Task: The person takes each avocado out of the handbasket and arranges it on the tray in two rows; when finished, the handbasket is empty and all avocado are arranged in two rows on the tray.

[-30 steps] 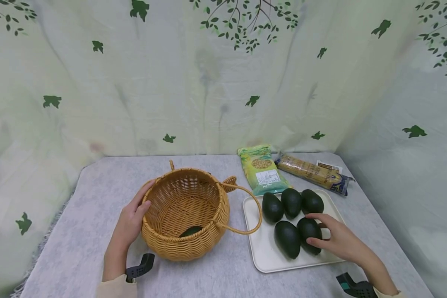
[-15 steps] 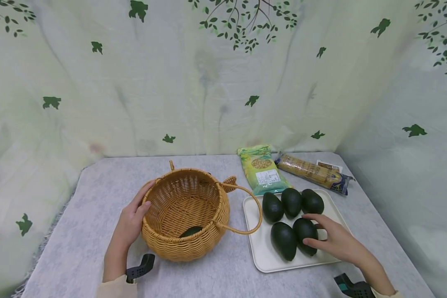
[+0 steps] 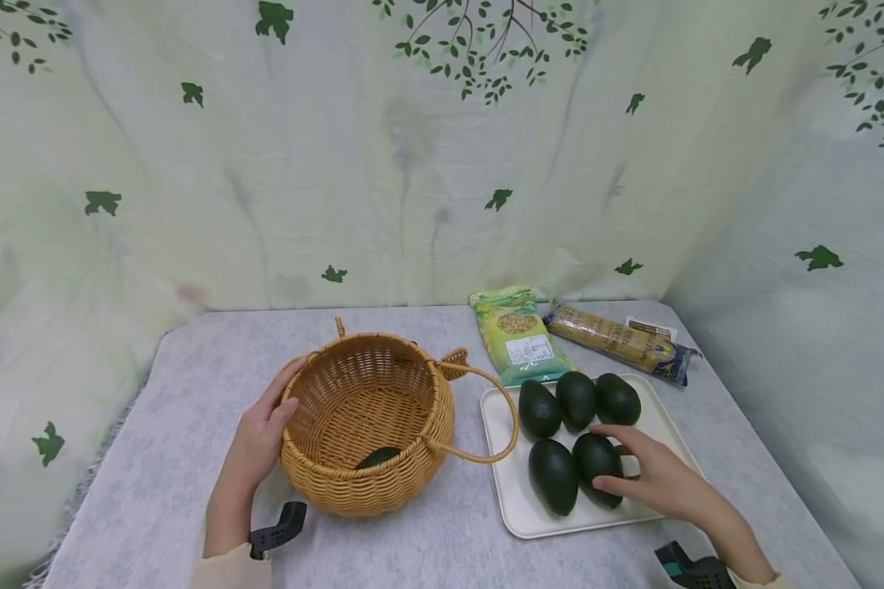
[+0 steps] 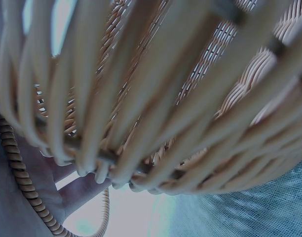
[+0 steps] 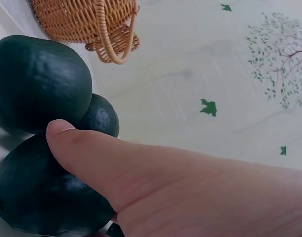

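My left hand (image 3: 261, 429) holds the left side of a wicker basket (image 3: 368, 492), its thumb at the rim. The left wrist view shows the woven wall (image 4: 156, 113) up close, with the fingers partly hidden behind it. Inside the basket lies one dark green avocado (image 3: 377, 457), mostly hidden by the near wall. To the right, my right hand (image 3: 656, 474) grips an avocado (image 3: 596, 465) between thumb and fingers at the front of a white tray (image 3: 519, 523). Another avocado (image 3: 553, 477) lies against its left side. Several more, including one avocado (image 3: 538, 410), sit in the back row.
A wicker handle (image 3: 511, 433) loops from the basket over the tray's left edge. Behind the tray lie a green-yellow bag (image 3: 519, 327) and a long pack of noodles (image 3: 619, 339). A leaf-printed curtain (image 3: 412, 164) encloses the table (image 3: 191, 393).
My right hand has shifted left with the gripped avocado along the tray, and the avocado beside it has moved left too. The left hand and basket have stayed put.
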Demonstrator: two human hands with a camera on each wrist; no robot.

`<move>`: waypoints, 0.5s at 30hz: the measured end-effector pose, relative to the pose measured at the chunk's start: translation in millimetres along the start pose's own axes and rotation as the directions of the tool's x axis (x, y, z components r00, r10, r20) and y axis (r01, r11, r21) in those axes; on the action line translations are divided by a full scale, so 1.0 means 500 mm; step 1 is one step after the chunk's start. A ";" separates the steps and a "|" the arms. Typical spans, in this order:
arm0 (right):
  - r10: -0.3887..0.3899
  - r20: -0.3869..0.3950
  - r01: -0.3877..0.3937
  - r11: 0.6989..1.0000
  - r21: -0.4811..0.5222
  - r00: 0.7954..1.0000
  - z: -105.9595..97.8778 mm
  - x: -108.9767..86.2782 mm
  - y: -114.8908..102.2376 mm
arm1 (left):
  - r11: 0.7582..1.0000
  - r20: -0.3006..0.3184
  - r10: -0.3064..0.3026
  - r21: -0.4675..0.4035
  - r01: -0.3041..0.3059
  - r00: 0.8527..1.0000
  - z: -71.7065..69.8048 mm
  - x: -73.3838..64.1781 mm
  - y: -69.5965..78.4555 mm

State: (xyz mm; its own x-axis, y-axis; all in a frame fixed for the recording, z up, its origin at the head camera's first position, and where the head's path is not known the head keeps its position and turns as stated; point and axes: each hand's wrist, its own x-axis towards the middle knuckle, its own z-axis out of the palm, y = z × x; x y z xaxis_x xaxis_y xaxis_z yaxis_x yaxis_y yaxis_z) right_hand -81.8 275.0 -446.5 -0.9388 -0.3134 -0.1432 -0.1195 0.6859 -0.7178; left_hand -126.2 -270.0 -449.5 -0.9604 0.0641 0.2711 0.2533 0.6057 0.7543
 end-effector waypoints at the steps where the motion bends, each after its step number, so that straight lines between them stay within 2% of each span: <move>1: 0.001 -0.001 -0.001 1.000 -0.001 1.000 0.000 0.000 -0.001 | 1.000 0.001 -0.002 -0.001 0.002 1.000 0.000 0.000 0.001; 15: -0.009 0.000 0.009 1.000 -0.008 1.000 -0.009 -0.004 -0.003 | 1.000 -0.005 0.009 0.000 -0.009 1.000 0.000 0.002 0.001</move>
State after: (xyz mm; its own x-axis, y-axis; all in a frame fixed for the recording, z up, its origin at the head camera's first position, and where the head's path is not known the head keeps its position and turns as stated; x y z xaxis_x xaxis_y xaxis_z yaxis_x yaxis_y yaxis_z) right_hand -81.1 277.9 -442.1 -0.9377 -0.3193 -0.1368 -0.1302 0.6881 -0.7138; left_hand -127.0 -269.4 -448.7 -0.9575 0.0651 0.2809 0.2618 0.6050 0.7520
